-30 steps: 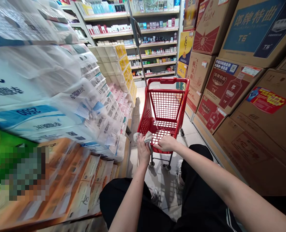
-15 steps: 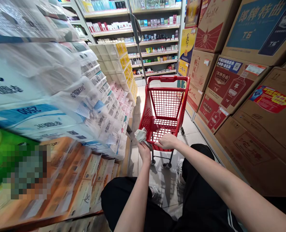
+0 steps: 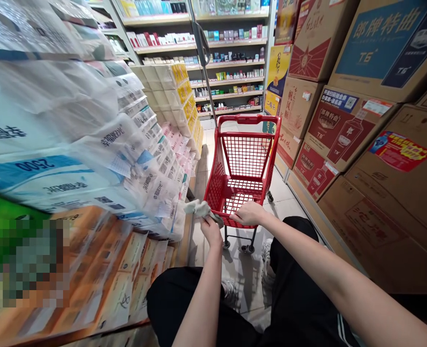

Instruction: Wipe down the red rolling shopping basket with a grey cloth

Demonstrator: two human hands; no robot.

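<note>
A red plastic shopping cart (image 3: 247,154) with lattice sides stands in front of me on the tiled floor. My right hand (image 3: 248,213) is closed round the rim at the cart's near end. Just left of that corner, my left hand (image 3: 211,231) grips a pale grey-white cloth (image 3: 198,209). The cloth is bunched, with part of it sticking out to the left and part lying by the cart's near corner. Whether it touches the rim I cannot tell.
Stacked packs of tissue paper (image 3: 119,159) line the left side. Cardboard cartons (image 3: 346,125) are piled along the right. Shelves of small boxed goods (image 3: 231,62) stand beyond the cart, and a thin metal pole (image 3: 209,86) rises behind its left side.
My left hand has shifted slightly left and down with the cloth, which now spreads further to the left. My right hand stays on the cart's rim.
</note>
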